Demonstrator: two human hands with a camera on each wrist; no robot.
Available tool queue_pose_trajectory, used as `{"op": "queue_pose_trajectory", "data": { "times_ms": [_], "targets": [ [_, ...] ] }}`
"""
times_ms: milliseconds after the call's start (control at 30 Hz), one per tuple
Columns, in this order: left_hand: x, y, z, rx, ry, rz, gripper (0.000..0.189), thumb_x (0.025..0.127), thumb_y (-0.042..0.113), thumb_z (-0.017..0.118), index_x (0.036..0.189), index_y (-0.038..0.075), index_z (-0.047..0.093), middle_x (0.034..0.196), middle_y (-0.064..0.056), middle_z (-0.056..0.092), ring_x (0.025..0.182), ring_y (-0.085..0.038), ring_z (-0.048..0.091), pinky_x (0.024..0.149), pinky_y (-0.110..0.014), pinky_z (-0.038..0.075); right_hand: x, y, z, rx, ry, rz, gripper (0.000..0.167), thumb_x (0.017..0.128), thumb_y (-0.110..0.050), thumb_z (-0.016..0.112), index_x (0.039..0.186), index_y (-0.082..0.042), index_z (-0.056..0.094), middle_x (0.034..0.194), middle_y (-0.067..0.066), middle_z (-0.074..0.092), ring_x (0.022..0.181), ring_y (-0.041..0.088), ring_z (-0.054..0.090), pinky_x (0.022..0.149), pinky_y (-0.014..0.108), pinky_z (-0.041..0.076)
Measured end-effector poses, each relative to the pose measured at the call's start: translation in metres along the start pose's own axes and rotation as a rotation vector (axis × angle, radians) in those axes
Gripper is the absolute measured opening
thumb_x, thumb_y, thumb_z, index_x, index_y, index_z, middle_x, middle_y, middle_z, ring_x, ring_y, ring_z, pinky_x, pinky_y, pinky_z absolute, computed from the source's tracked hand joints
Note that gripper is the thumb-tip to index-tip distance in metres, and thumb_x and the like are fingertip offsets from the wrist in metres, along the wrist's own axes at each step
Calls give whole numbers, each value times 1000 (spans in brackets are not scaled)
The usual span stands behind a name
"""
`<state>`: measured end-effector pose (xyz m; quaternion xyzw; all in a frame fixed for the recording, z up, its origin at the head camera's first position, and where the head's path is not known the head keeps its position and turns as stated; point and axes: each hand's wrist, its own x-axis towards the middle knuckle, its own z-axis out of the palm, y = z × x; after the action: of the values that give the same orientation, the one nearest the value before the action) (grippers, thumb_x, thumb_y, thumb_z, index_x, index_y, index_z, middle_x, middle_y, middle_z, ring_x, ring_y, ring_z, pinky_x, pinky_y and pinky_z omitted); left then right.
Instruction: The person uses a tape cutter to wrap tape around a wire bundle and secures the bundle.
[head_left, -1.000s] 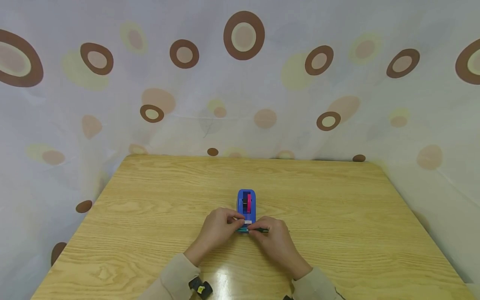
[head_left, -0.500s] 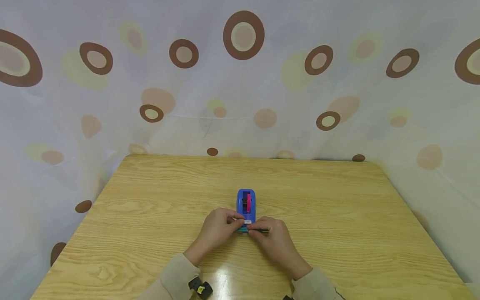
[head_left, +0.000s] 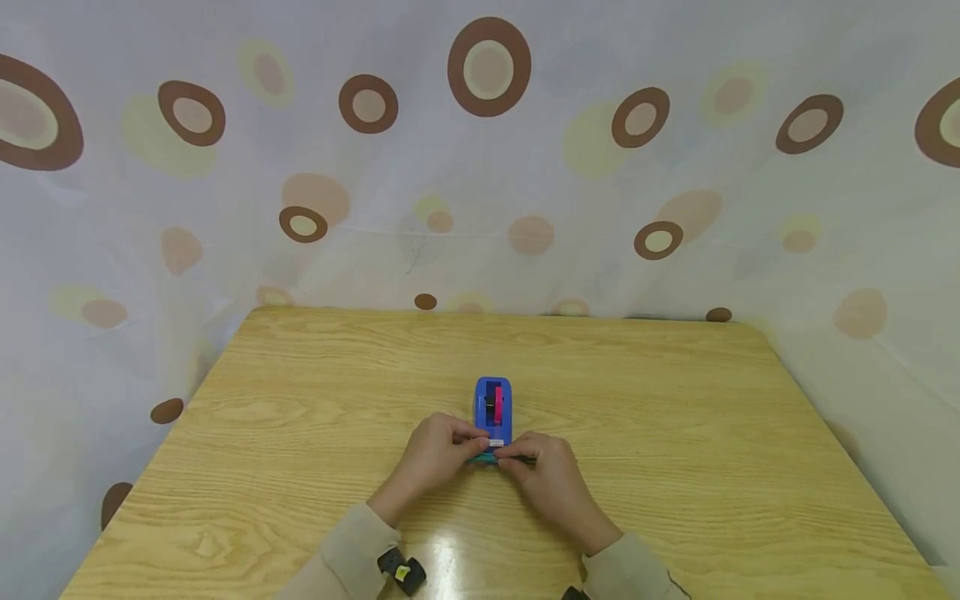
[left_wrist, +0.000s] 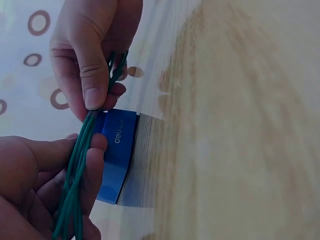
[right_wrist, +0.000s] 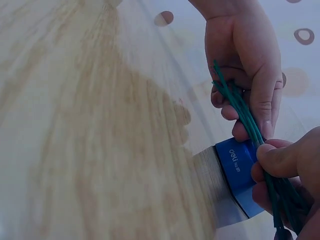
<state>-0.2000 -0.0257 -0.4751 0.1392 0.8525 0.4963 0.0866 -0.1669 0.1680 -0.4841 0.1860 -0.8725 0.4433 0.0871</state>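
Both hands meet in front of a blue tape dispenser (head_left: pixel 482 433) with a pink roll core (head_left: pixel 498 405). Between them lies a bundle of thin green strands (left_wrist: pixel 76 172), gathered at the middle. My left hand (head_left: pixel 438 450) holds one half between thumb and fingers. With thumb and fingertips, my right hand (head_left: pixel 546 471) pinches the bundle just beside it; the strands (right_wrist: pixel 240 107) fan out at the ends. A small white strip (head_left: pixel 496 442) shows at the dispenser's front, just above the fingertips. Fingers hide much of the bundle in the head view.
The dispenser stands on a wood-grain table (head_left: pixel 300 400). A pale curtain (head_left: pixel 525 167) with brown ring patterns hangs behind the table and at both sides. Black straps (head_left: pixel 402 572) sit by the beige sleeves (head_left: pixel 348 546).
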Motion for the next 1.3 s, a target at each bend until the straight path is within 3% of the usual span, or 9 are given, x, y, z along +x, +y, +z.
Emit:
{"op": "queue_pose_trajectory", "data": {
  "times_ms": [100,533,933,1167,1300],
  "targets": [
    [1,0,0,-44,-17,-19,12,91,18,73,95,9,80,85,0,74,63,-9,65,55,-26,53,1,1,0,-9,-9,13,13,80,3,79,86,-8,80,83,-1,73,80,14,69,73,27,54],
    [0,-2,1,-67,-23,-23,14,91,19,73,96,8,80,87,-1,74,62,-11,66,55,-26,53,-1,1,-1,34,-21,43,11,82,0,78,87,-10,80,84,-2,73,82,12,68,74,28,54],
    [-6,6,-6,-3,-23,15,16,93,20,71,103,11,79,94,0,75,67,-7,64,55,-24,49,-1,-8,-6,40,-13,-13,14,79,4,79,87,-7,80,83,-2,73,80,12,69,72,28,55],
    [-9,11,-9,-11,-6,58,15,92,20,71,98,9,80,91,2,75,79,-5,67,65,-23,53,0,-14,-10,46,-22,8,14,80,4,79,87,-7,80,84,-5,73,81,9,68,74,26,55],
    [-11,17,-11,1,-13,71,14,93,21,70,93,10,80,86,4,74,75,-6,65,64,-24,52,2,-18,-12,41,-6,-18,14,79,5,79,87,-6,80,84,-5,73,80,9,68,73,27,55]
  ]
}}
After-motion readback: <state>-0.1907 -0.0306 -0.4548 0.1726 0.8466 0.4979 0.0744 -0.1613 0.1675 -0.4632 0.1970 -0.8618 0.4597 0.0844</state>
